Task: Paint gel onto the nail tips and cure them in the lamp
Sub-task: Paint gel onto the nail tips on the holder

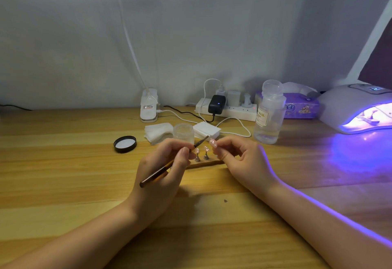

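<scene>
Head view only, so one pass. Left hand (pixel 167 162) pinched a thin brush (pixel 169 166) between thumb and curled fingers, bristle end pointing up and right toward a pink nail tip (pixel 212 143). Right hand (pixel 239 156) held that tip up by the fingertips, other fingers loosely curled; whether the tip sat on a small stand I could not tell. Brush end was just beside the tip; contact I could not confirm.

Two more nail tips on little metal stands (pixel 201 154) stood on the wooden table (pixel 63 162) between the hands, apparently on a brown strip.

My read: painting step in hand, gel going onto the held tip. Next move would call for a steady stroke along it, then carrying it right to the curing lamp (pixel 356 109), which glowed violet at the table's right edge with something already lying inside.

Around: an open clear jar (pixel 183 133) just behind the hands, its black lid (pixel 125 144) lying to the left, white wipes (pixel 157 132) beside the jar, a clear pump bottle (pixel 268 114) right of centre, tissue pack (pixel 301 107) and power strip (pixel 229 109) along the wall, desk lamp clamp (pixel 149 107) further left.

In the way: the pump bottle stood near the line from the hands to the lamp; a low carry could clip it. White cable (pixel 239 125) trailed behind the jar.
</scene>
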`<state>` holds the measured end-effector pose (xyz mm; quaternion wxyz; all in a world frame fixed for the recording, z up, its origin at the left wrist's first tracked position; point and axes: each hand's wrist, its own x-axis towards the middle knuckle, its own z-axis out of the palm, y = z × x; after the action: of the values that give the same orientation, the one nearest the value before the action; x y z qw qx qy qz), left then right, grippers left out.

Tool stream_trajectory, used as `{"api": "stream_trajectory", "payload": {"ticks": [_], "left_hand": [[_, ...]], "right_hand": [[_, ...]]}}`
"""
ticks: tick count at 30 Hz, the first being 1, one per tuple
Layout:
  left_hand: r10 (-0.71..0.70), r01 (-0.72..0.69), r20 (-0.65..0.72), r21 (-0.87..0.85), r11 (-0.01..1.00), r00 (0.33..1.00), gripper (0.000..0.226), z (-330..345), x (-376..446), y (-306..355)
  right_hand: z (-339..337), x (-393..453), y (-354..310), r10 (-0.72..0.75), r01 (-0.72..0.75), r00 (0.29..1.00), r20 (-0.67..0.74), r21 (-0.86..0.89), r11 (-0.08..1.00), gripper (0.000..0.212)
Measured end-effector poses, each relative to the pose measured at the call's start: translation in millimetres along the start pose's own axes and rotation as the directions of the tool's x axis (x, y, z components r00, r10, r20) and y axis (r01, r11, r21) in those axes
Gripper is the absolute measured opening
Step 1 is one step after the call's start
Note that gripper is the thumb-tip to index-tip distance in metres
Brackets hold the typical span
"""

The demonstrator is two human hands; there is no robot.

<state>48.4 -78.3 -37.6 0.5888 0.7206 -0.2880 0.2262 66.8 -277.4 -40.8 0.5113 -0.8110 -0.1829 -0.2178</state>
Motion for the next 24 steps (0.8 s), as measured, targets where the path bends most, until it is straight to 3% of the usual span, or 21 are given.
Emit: {"api": "stream_trajectory", "payload": {"ticks": [17, 24], "left_hand": [[-0.004, 0.015, 0.11, -0.094, 0.996, 0.994, 0.021, -1.4, -4.5, 2.5], [-0.014, 0.019, 0.039, -0.12, 0.993, 0.999, 0.023, -1.4, -2.0, 1.6]], "right_hand": [[-0.7, 0.6, 1.5, -0.007, 0.004, 0.999, -0.045, -0.06, 0.998, 0.014], [-1.7, -0.8, -0.8, 0.042, -0.042, 0.999, -0.019, -0.021, 0.999, 0.014]]}}
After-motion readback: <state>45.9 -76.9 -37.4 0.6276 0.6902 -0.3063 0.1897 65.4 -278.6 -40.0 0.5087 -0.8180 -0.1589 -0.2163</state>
